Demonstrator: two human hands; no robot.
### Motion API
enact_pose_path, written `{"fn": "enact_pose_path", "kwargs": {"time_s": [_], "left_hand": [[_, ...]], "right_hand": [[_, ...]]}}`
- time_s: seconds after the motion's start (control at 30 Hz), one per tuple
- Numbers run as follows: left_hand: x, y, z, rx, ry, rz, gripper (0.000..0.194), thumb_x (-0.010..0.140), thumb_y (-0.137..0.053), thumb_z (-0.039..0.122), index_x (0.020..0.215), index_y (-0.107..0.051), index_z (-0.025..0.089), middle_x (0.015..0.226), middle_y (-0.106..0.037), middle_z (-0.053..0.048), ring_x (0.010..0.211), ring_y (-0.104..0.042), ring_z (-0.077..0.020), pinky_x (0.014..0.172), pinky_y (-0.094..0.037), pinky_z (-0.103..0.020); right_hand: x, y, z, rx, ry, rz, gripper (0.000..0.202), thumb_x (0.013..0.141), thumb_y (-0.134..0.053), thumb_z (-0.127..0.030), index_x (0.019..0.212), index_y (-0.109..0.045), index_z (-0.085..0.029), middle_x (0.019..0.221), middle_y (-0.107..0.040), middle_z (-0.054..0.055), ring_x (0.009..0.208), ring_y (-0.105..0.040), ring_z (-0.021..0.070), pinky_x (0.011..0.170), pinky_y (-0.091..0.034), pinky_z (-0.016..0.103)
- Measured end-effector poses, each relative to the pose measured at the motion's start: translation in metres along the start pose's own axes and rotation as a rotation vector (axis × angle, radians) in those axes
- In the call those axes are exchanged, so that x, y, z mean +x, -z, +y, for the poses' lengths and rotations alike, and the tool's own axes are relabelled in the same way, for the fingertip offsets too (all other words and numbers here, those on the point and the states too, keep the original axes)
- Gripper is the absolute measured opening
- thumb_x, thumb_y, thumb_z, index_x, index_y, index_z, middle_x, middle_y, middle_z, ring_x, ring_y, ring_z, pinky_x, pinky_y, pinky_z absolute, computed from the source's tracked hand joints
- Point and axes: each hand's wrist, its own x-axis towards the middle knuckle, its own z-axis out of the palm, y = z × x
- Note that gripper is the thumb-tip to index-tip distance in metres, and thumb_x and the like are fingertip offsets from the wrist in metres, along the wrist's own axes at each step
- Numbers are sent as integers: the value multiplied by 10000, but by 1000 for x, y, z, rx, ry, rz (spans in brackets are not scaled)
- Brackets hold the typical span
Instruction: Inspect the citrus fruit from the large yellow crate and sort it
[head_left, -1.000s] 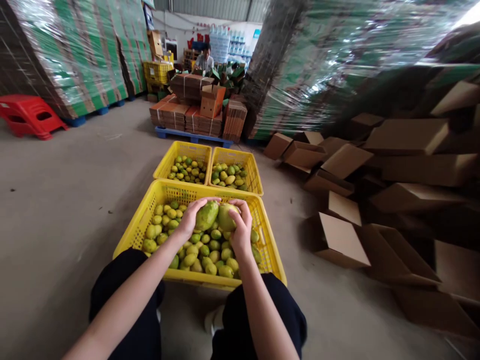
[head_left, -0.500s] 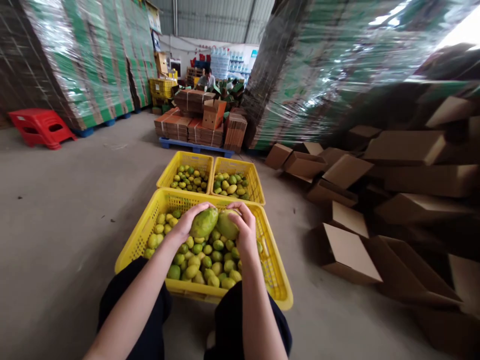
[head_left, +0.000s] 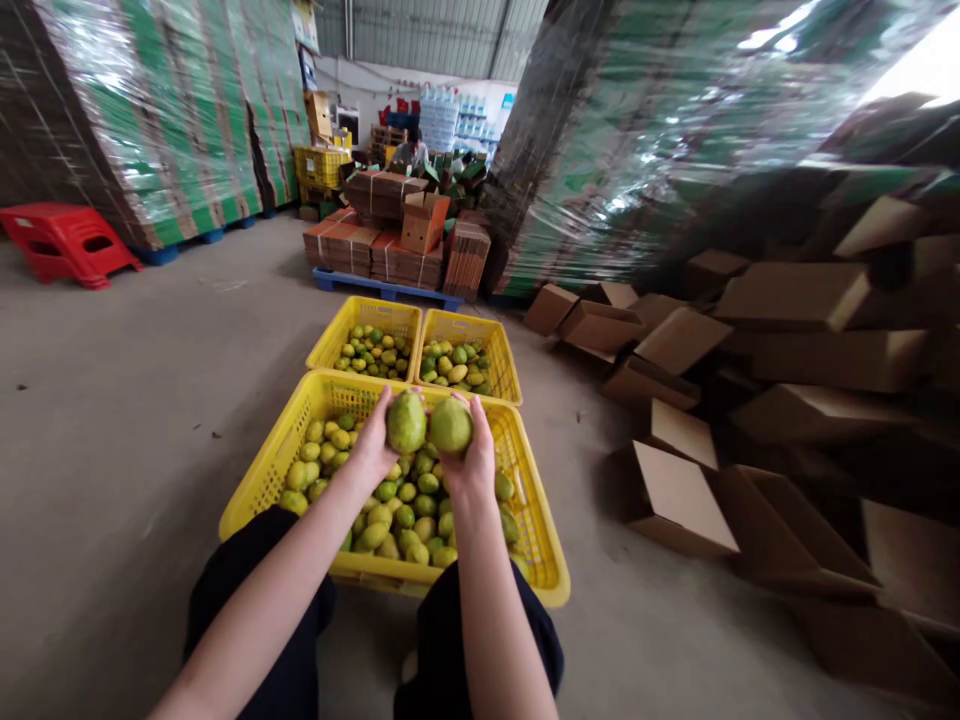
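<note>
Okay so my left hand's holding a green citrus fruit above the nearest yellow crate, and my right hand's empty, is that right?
Not quite: your right hand isn't empty; the head view shows it holding a second green citrus fruit. The rest stands.

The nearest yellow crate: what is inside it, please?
Green and yellow fruits lie inside; anything beneath them is covered, and the left hand and right hand partly block the view.

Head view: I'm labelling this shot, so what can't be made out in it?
In the head view:
Backs of the left fruit and right fruit: turned away, against the left hand and right hand.
Front crate, floor: mostly covered by piled fruit.
Far person, lower body: behind stacked cartons.
Pale-blue stack: too small to identify.
</note>
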Motion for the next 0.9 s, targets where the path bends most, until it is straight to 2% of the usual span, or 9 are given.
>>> {"fn": "enact_pose_path", "kwargs": {"time_s": [0.07,0.17,0.3,0.37,0.5,0.6,0.67,0.77,0.9], "left_hand": [[-1,1,3,-115,67,8,274,896,-589,389,872,-723,151,729,-715,-43,640,-679,-145,676,-567,-266],[-4,2,8,-217,73,33,230,897,-574,400,860,-686,203,713,-688,-7,565,-643,-127,595,-561,-259],[-8,-1,13,-234,107,9,266,907,-540,377,753,-634,181,651,-650,-11,544,-635,-137,550,-552,-249],[-10,-3,14,-255,110,15,292,925,-478,333,745,-638,167,640,-647,-25,557,-642,-139,579,-565,-251],[-12,-1,17,-333,157,25,309,895,-431,316,855,-675,131,752,-686,-88,695,-694,-188,672,-598,-313],[-12,4,19,-329,169,-15,299,880,-449,287,991,-679,132,838,-704,-104,777,-706,-208,675,-604,-322],[-13,7,21,-303,196,-83,300,892,-445,266,1045,-673,144,886,-710,-100,745,-697,-176,622,-593,-266],[-14,10,23,-268,239,-187,295,907,-429,269,1023,-680,164,911,-716,-82,662,-671,-135,554,-565,-216],[-16,7,18,-239,165,-162,259,887,-444,236,878,-695,172,800,-713,-52,665,-684,-163,601,-583,-274]], "right_hand": [[0,2,0,53,-84,-72,258,739,-716,-424,869,-681,-204,755,-717,21,671,-682,204,644,-579,357],[-1,6,1,69,-125,-164,203,724,-720,-355,844,-666,-201,774,-722,32,685,-683,201,579,-567,319],[-3,5,7,100,-162,-199,302,746,-615,-466,802,-684,-177,760,-718,62,616,-647,190,513,-539,307],[-2,4,9,127,-167,-191,361,756,-573,-516,797,-693,-177,752,-718,65,628,-648,186,572,-562,319],[-2,4,9,183,-171,-178,347,779,-563,-493,820,-699,-176,773,-727,69,704,-671,183,683,-577,318],[-3,6,4,179,-149,-183,301,788,-578,-448,856,-701,-182,813,-739,58,702,-676,188,695,-583,344],[-5,8,-1,160,-129,-197,268,780,-607,-421,890,-702,-196,850,-748,47,718,-690,202,708,-587,374],[-9,9,-8,113,-101,-239,243,746,-662,-364,917,-711,-198,905,-759,49,768,-711,232,759,-586,416],[-16,10,-6,47,-8,-317,190,736,-654,-307,849,-726,-172,891,-754,55,787,-711,232,818,-575,423]]}}
